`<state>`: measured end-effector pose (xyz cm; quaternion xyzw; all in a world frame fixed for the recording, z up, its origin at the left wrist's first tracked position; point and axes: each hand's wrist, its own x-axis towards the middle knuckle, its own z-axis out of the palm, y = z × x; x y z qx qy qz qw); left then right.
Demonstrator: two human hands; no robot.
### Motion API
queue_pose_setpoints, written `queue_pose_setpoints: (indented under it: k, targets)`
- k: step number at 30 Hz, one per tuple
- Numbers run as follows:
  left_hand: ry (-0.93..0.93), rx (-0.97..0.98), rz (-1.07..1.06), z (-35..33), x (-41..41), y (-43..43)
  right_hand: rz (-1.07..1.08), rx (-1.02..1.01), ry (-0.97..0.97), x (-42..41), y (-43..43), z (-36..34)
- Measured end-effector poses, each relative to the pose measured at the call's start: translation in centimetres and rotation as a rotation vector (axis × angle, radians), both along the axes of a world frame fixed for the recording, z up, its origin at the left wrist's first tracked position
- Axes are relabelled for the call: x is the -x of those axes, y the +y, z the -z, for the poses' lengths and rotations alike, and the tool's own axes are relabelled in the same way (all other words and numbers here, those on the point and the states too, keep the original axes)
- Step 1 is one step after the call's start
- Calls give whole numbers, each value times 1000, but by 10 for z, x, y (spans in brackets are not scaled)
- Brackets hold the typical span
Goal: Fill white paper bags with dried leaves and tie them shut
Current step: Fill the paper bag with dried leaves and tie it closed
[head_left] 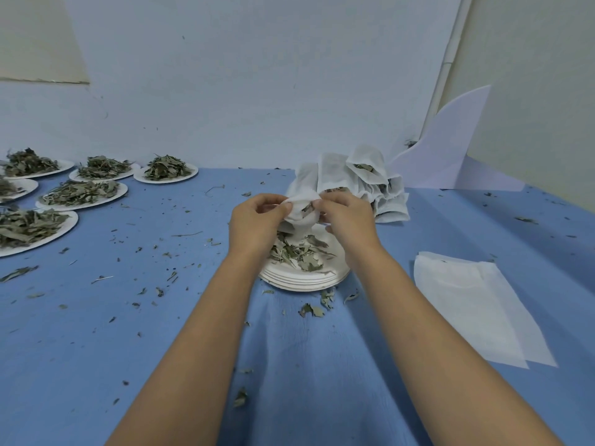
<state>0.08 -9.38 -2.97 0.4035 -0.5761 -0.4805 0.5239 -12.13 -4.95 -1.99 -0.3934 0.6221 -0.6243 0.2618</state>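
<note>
Central station: a stack of paper plates (302,282) stands on the blue tablecloth (154,342). The top plate carries a thin scatter of dried leaves (297,254).

Left side: six more plates (121,192) are set out, each heaped with leaves (80,192).

Rear: a pile of filled bags (363,183) sits just behind the stack, near the wall. Leaf shows in several open mouths.

Right side: flat empty bags (473,307) lie overlapped on the cloth, well apart from the stack.

Item in work: one white bag (297,209) is held above the far part of the plate stack, between the two hands. Leaf is visible inside its mouth. Its lower end reaches down to the leaves on the top plate; contact cannot be confirmed.

Left hand (257,222): fingers curled, thumb and fingertips pinching the bag's upper left edge.

Right hand (347,220): fingers curled, pinching the bag's upper right edge. The two hands are close together at the bag's mouth.

Leaf scraps (314,310) lie across the cloth, thickest just in front of the stack.
</note>
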Motion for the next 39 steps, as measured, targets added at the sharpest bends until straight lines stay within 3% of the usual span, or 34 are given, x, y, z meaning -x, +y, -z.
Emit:
queue_pose_setpoints:
  k: [6,9,11,15,17,21,25,31,35,37,39]
  targets:
    - [-86,-6,-142,-1,0,-3,-160,-124,-412,-1,0,-5]
    - [170,-250,4,-3,-1,-2,-276,-129,-649,-1,1,-5]
    - [360,-408,115,-7,-1,-2,-299,-78,-682,-2,1,-4]
    - [493,-467,203,-10,0,-4,-175,29,-341,-5,-1,-1]
    - [470,-450,218,-9,0,-4,-155,61,-322,-5,-2,-2]
    - [200,-280,157,-9,-1,-1,-123,28,-179,-10,-3,0]
    - [-125,44,-60,-3,0,2,-43,-1,10,-15,-6,4]
    - [-368,311,-365,-2,0,2,24,13,407,-13,-4,7]
    - [-434,310,-467,2,-1,3,16,11,622,-13,-2,7]
    - [-385,272,-445,1,-1,3,-19,-7,603,-15,-1,7]
    - [-331,222,-439,-1,-3,1,-21,-29,448,-12,0,6]
